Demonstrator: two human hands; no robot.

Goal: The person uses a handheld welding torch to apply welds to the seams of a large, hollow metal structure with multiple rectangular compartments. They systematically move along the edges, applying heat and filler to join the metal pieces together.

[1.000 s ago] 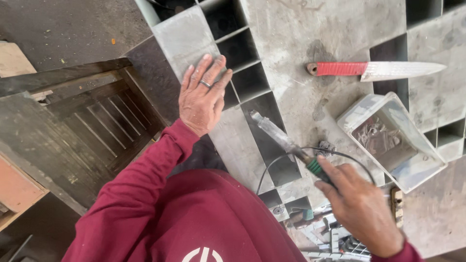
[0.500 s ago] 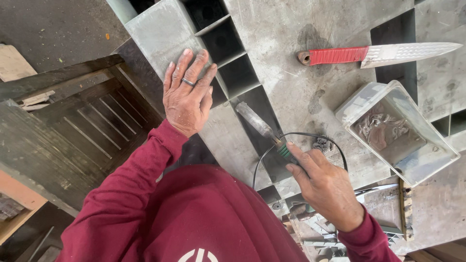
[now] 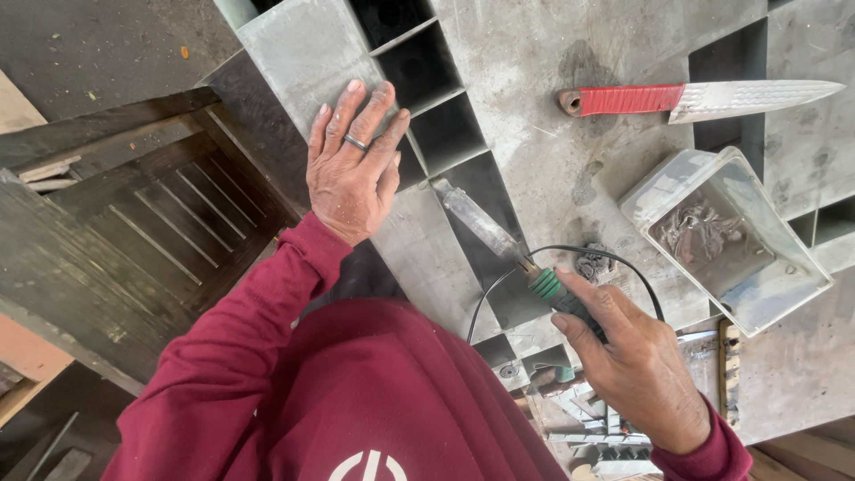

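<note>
My left hand point(image 3: 353, 167), with a ring on one finger, lies flat with fingers spread on a grey sheet-metal panel point(image 3: 303, 49) of a grid-like frame. My right hand point(image 3: 634, 356) grips the green handle of a soldering iron point(image 3: 492, 233), whose long metal tip points up-left along a metal strip beside the dark square openings point(image 3: 445, 134). A black cord point(image 3: 614, 260) loops from the handle over the work surface. Both sleeves are dark red.
A knife with a red handle point(image 3: 704, 98) lies at the upper right. A clear plastic tray point(image 3: 726, 236) with grey residue sits right of the iron. Metal scraps point(image 3: 588, 428) lie near my right wrist. A dark wooden slatted frame point(image 3: 134, 232) is at the left.
My right hand has drawn the soldering iron down and left along the metal strip. My left hand stays flat on the panel. The view has shifted slightly.
</note>
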